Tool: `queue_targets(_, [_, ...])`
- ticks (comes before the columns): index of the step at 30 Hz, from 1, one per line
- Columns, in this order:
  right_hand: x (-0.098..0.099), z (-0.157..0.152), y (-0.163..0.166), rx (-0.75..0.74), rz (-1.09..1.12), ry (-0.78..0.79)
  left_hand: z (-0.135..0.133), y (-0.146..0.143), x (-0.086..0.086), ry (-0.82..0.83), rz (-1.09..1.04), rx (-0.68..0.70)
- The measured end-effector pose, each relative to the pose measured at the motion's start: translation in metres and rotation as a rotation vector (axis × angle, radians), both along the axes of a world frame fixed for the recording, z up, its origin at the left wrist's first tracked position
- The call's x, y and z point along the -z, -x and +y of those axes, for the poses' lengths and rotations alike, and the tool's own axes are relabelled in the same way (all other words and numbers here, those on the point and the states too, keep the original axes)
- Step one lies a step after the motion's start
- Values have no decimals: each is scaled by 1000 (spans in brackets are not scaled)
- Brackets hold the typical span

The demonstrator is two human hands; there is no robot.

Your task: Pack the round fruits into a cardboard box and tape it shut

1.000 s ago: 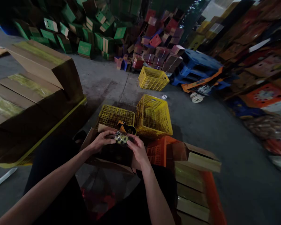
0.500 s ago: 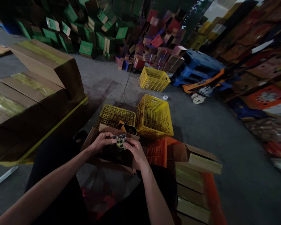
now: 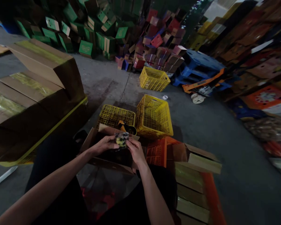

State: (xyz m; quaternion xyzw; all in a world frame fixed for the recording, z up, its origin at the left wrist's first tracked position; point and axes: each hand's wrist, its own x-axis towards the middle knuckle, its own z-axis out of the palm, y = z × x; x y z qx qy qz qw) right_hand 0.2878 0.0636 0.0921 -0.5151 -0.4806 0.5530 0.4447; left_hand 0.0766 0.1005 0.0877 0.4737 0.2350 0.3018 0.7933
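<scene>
The left hand (image 3: 105, 145) and the right hand (image 3: 135, 148) both pinch a small clear-wrapped packet (image 3: 121, 140), yellow and dark inside – one hand on each side, above an open cardboard box (image 3: 112, 165). Just beyond, an orange-and-black tool (image 3: 123, 126) lies at a yellow crate's (image 3: 115, 113) near edge – an open yellow basket (image 3: 166, 120) stands beside that, an orange crate (image 3: 163, 152) nearer

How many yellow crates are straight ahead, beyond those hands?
3: the near-left crate, just past the open cardboard box; the near-right crate, beside it; the farther crate, near the piled cartons. Others may be hidden.
</scene>
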Motion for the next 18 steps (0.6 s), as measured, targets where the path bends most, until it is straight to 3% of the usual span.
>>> queue_targets(4, [-6,4,0,-11,-102,-95,-1,2,-6,-31,31,-48])
queue_targets(7, [-10,4,-2,2,-103,-59,-3,2,-7,-26,84,-91])
queue_targets(10, [-14,0,0,-66,-93,-30,-2,1,1,-54,213,-118])
queue_targets(14, [-17,-4,5,-149,-183,-64,1,0,17,-273,414,-174])
queue_targets(18, [-16,-1,1,-153,-262,-76,2,0,26,-325,392,-172])
